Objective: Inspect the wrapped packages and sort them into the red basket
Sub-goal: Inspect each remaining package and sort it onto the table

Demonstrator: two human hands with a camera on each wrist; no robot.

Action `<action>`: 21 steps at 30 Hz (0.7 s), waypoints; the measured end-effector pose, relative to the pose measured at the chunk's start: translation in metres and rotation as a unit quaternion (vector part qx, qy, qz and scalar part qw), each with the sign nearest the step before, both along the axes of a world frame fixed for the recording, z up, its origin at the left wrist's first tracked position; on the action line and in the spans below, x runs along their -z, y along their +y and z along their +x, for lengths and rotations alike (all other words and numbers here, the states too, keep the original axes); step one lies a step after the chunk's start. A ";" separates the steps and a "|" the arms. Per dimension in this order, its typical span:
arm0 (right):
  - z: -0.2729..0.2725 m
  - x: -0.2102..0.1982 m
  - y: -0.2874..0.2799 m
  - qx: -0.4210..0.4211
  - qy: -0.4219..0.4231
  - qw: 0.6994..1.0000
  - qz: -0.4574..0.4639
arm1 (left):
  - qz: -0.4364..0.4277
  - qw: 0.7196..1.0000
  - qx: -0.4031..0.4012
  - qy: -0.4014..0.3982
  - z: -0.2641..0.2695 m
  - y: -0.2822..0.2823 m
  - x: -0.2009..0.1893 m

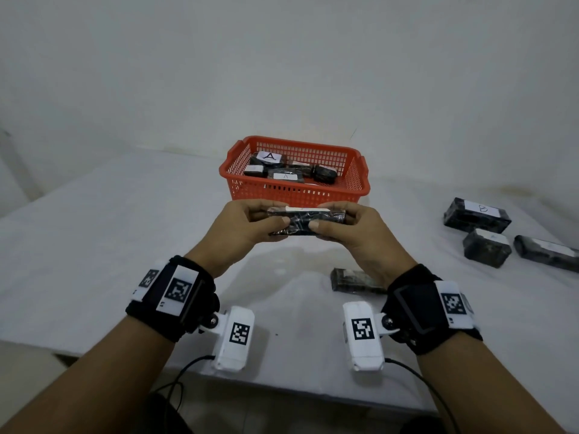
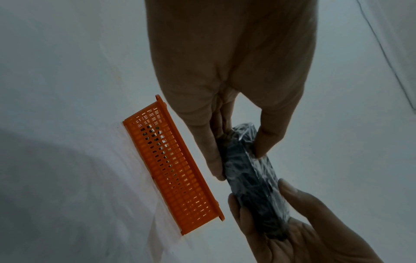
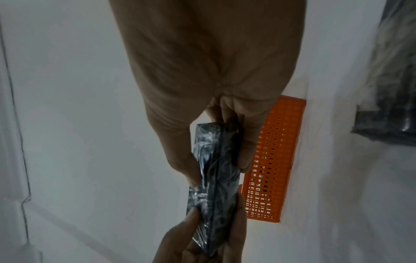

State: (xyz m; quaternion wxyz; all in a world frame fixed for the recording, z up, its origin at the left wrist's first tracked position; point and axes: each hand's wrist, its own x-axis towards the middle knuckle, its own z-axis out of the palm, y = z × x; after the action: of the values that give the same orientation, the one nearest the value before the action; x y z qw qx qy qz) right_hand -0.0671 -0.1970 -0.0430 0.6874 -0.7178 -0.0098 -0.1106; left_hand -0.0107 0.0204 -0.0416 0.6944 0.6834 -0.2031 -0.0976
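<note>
Both hands hold one black, plastic-wrapped package [image 1: 303, 221] in the air just in front of the red basket [image 1: 294, 191]. My left hand [image 1: 250, 223] pinches its left end between thumb and fingers; my right hand [image 1: 347, 227] pinches its right end the same way. A white label strip shows along the package's top edge. The left wrist view shows the package [image 2: 249, 178] between my left hand [image 2: 236, 149] and the other hand, with the basket [image 2: 171, 167] beyond. The right wrist view shows the package [image 3: 213, 186] and basket [image 3: 270, 160]. Several wrapped packages, two labelled A, lie inside the basket.
A white cloth covers the table [image 1: 109, 245]. Three wrapped packages lie at the right: one labelled B [image 1: 476, 219], a smaller one [image 1: 487, 247], a long one [image 1: 546, 253]. Another package [image 1: 354, 280] lies under my right wrist. A white wall stands behind the basket.
</note>
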 end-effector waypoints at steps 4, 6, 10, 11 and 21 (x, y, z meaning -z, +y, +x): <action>-0.006 0.001 -0.003 0.022 -0.016 0.999 -0.021 | 0.022 0.999 0.003 -0.024 -0.004 -0.003 0.000; -0.008 0.002 -0.006 0.022 -0.021 0.999 -0.020 | 0.017 0.999 0.018 -0.022 -0.006 -0.005 0.000; -0.011 0.004 -0.011 0.014 -0.018 1.000 -0.017 | 0.032 0.998 0.003 -0.051 -0.007 -0.010 0.001; -0.012 0.005 -0.012 0.019 -0.019 0.999 -0.019 | 0.033 0.998 0.009 -0.051 -0.007 -0.010 0.001; -0.024 0.003 -0.018 -0.034 0.096 0.992 0.080 | 0.048 0.993 0.029 -0.104 -0.013 -0.015 0.002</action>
State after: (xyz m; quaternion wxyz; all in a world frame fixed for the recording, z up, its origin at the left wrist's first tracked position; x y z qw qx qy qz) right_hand -0.0909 -0.2147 -0.0459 0.7435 -0.6672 0.0407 -0.0176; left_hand -0.0236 0.0050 -0.0440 0.6326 0.7164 -0.2889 -0.0562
